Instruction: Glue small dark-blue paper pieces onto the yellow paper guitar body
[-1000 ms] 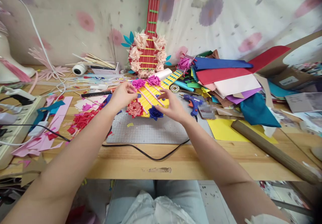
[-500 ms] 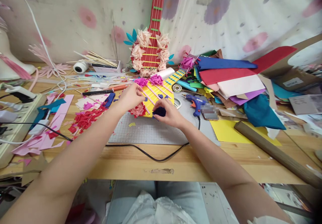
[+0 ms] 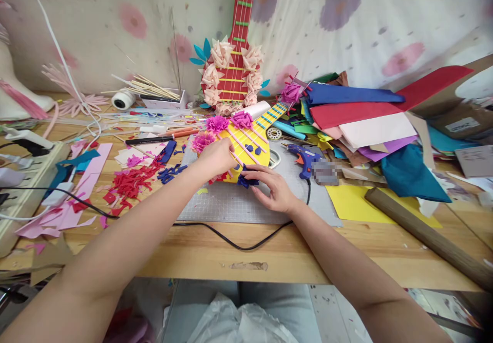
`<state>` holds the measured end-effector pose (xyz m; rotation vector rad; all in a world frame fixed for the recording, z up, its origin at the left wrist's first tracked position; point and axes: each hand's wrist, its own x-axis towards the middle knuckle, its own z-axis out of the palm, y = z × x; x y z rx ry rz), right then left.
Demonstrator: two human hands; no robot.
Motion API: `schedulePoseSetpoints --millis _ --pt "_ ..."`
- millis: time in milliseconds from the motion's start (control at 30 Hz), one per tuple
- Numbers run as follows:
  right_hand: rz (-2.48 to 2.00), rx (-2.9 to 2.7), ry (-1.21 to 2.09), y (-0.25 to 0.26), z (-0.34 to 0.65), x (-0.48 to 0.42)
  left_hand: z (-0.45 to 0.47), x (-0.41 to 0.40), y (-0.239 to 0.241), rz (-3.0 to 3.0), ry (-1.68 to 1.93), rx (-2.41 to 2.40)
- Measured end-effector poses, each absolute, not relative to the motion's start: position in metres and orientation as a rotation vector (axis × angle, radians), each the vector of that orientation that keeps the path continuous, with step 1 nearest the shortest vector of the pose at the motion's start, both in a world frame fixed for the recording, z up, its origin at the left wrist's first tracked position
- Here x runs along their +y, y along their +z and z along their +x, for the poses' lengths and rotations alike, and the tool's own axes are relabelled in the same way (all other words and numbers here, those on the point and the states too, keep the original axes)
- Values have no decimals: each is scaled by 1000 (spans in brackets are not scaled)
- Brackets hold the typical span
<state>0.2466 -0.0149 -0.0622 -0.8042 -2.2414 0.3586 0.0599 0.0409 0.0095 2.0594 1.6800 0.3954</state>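
Observation:
A yellow toy guitar (image 3: 225, 172) with pink paper strings and blue spots lies on the grey cutting mat (image 3: 215, 207). At its lower edge sits a dark blue paper flower (image 3: 244, 180). My right hand (image 3: 275, 189) has its thumb and fingers around that flower from the right side. Reaching over the guitar's body, my left hand (image 3: 219, 157) is closed, fingers curled down close to the flower; what they hold, if anything, is hidden. Magenta paper flowers (image 3: 217, 123) edge the guitar's upper left side, and a pink one (image 3: 202, 141) is just beyond my left hand.
A glue gun (image 3: 304, 159) rests on the mat's right, its black cord (image 3: 231, 243) running along the front. Red paper scraps (image 3: 133, 181) lie left, coloured sheets (image 3: 354, 114) right. A red toy guitar (image 3: 233, 83) leans at the back. A power strip (image 3: 34, 199) stands far left.
My left hand has come down and right, closer to the blue flower. My right hand has lowered slightly, its fingers more spread, with the flower against the guitar's lower edge.

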Motion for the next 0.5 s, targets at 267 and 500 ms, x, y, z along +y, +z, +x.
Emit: schedulePoseSetpoints --millis 267,500 --pt "-781 -2215 349 -65 248 -16 70 46 6 2103 312 1792" --pt "-775 -2209 343 -65 248 -16 73 51 2 2118 284 1787"
